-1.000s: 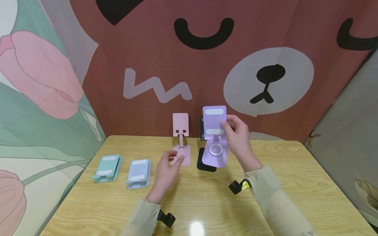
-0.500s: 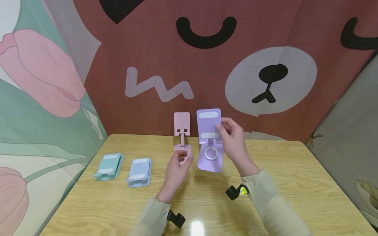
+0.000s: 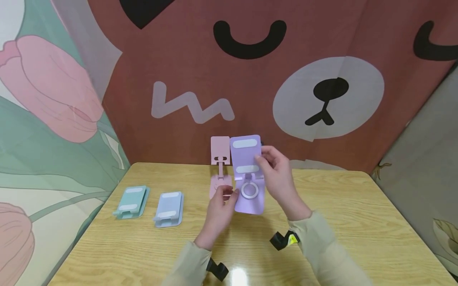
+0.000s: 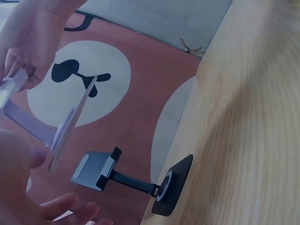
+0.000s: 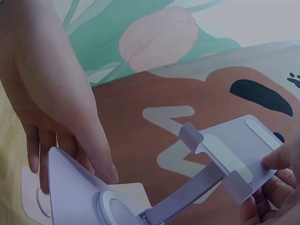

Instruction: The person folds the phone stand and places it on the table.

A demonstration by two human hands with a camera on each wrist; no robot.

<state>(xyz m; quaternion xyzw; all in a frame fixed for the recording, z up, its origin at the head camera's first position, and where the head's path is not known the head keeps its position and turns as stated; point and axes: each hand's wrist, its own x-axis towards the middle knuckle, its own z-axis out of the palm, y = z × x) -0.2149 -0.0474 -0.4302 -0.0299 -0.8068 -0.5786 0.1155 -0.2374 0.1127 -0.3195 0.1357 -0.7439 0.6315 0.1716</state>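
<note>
A purple phone stand [image 3: 246, 156], unfolded with a white ring on its base, is held up off the table. My right hand [image 3: 280, 174] pinches the right edge of its upper plate. At the base's lower left edge is my left hand [image 3: 219, 210]. In the right wrist view, the left thumb and fingers stand apart on either side of the purple base [image 5: 72, 197]; contact is hard to tell. Behind the left hand a pink phone stand [image 3: 220, 147] stands unfolded. The black phone stand [image 4: 133, 182] stands unfolded in the left wrist view, mostly hidden in the head view.
Folded phone stands, one green [image 3: 130, 200] and one light blue [image 3: 169, 208], lie on the left of the wooden table [image 3: 322, 206]. A curtain with a bear print [image 3: 179, 59] hangs along the table's back edge.
My right hand has brought the purple phone stand left and slightly down. My left hand has moved right, away from the pink stand's base to the purple stand's base.
</note>
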